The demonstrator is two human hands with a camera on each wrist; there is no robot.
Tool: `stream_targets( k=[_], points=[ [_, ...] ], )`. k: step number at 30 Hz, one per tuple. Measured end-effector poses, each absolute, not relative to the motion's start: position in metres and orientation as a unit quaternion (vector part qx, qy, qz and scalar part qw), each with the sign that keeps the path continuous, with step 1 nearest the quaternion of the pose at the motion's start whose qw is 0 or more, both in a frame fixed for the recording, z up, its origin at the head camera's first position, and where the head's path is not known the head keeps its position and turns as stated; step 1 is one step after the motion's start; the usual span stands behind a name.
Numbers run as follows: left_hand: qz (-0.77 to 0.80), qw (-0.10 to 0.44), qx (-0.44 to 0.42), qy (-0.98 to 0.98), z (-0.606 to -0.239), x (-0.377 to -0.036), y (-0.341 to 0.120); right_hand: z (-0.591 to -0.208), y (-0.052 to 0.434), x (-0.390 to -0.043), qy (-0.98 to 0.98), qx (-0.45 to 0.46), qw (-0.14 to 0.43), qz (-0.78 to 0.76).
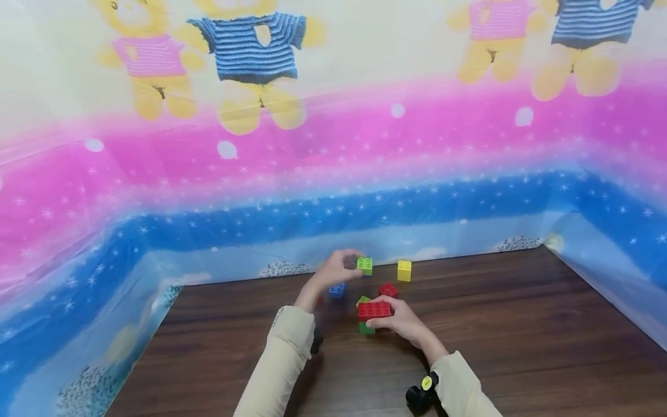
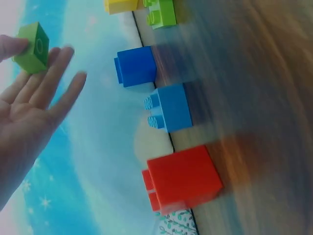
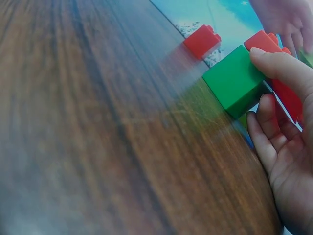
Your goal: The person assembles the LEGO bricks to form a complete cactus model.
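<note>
My left hand (image 1: 333, 272) pinches a light green brick (image 1: 365, 266) between thumb and fingers, raised toward the back edge of the table. In the left wrist view this brick (image 2: 32, 49) sits under the thumb, the other fingers spread out behind it. Nearer the front, my right hand (image 1: 409, 325) grips a long red brick (image 1: 373, 310) joined on top of a darker green brick (image 1: 366, 328). The right wrist view shows the thumb across the edge of the green brick (image 3: 234, 81), low over the wood. Part of the red brick is hidden behind the thumb.
A yellow brick (image 1: 404, 270) stands near the table's back edge. Behind the right hand lies another red brick (image 1: 388, 290). In the left wrist view, two blue bricks (image 2: 138, 66) and a red brick (image 2: 183, 178) form a row. Printed cloth (image 1: 365, 214) hangs behind the table.
</note>
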State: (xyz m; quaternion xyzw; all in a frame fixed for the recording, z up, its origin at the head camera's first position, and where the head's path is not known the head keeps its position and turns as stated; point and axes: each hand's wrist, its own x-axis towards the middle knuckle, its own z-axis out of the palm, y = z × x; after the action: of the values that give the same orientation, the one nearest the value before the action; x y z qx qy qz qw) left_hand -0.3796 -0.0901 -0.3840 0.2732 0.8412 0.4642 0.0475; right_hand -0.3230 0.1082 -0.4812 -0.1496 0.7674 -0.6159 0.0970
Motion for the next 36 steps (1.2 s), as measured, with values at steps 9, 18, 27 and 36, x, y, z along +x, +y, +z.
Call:
stream_targets(
  k=[9,18,27,36],
  points=[
    [0.454,0.060,0.292,0.840,-0.390,-0.353,-0.113,-0.483,0.098,-0.327,0.758,-0.165,0.102,-0.623],
    [0.487,0.083,0.248,0.834,-0.400,-0.330,-0.117,-0.482,0.097,-0.332,0.766,-0.164,0.099,-0.614],
    [0.468,0.065,0.282,0.835,-0.411,-0.325,-0.108,-0.479,0.109,-0.332,0.771,-0.164,0.096,-0.608],
    [0.463,0.066,0.276,0.840,-0.419,-0.317,-0.107,-0.482,0.111,-0.325,0.768,-0.166,0.101,-0.610]
  ],
)
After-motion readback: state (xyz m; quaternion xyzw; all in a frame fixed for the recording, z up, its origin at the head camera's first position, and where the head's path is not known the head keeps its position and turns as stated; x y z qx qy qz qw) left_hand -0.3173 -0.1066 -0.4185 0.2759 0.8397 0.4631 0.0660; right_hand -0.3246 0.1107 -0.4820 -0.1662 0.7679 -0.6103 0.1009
